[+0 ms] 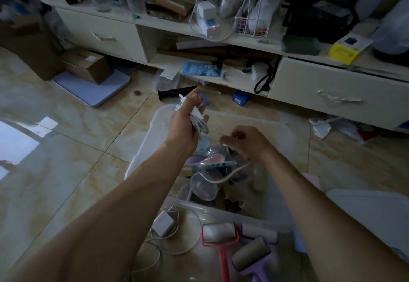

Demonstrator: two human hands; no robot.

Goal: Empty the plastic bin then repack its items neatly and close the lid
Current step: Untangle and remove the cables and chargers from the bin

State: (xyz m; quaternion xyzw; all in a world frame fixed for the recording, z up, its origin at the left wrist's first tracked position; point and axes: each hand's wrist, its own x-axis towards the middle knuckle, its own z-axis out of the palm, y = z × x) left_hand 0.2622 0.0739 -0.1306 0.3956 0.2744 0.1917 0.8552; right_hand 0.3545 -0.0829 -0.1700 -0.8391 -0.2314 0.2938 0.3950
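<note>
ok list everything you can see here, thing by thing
plastic bin: 1, clear, on the floor in the middle, open, still part full
white cable: 1, white, trailing out of the bin toward the right hand
lidded cup: 1, clear, lying among the bin's clutter
power adapter: 1, white, on the floor before the bin, cord looped
lint rollers: 2, one pink, one purple, on the floor nearest the camera
cardboard box: 1, brown, on a pale board, far left
black tube: 1, black, on the floor beyond the bin
cabinet: 1, cream, along the back, cluttered top
left hand: holds a bundle of white cable above the bin
right hand: fingers curled in the bin, seemingly pinching the white cable
</note>
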